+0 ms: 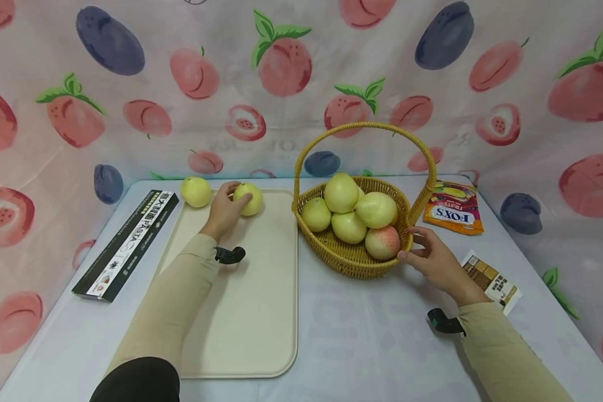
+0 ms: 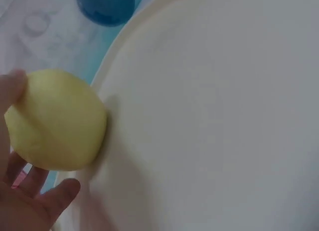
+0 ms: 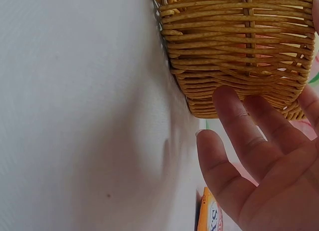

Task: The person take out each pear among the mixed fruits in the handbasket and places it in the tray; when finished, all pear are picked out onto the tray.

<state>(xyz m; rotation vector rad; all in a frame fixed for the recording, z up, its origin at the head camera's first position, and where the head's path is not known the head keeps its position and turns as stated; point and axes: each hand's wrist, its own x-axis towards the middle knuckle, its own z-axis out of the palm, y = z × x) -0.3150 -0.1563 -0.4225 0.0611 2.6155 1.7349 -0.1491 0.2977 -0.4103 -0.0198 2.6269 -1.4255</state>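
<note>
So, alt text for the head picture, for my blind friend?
A person's left hand holds a yellow fruit at the far end of a beige tray; the right hand touches a wicker basket of piled fruit. A pasta box lies at left.

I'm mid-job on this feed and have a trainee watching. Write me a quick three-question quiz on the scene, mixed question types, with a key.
1. True or false: the left hand holds a smooth, round, yellow-green fruit.

2. In the head view, which item lies just left of the cream rectangular tray?
A) Orange-and-red Fox's bag
B) Long black-and-white pasta box
C) Small brown-and-white packet

3. What is the right hand touching?

Key:
1. True.
2. B.
3. The golden-brown woven basket, at its right side in the head view.
</note>
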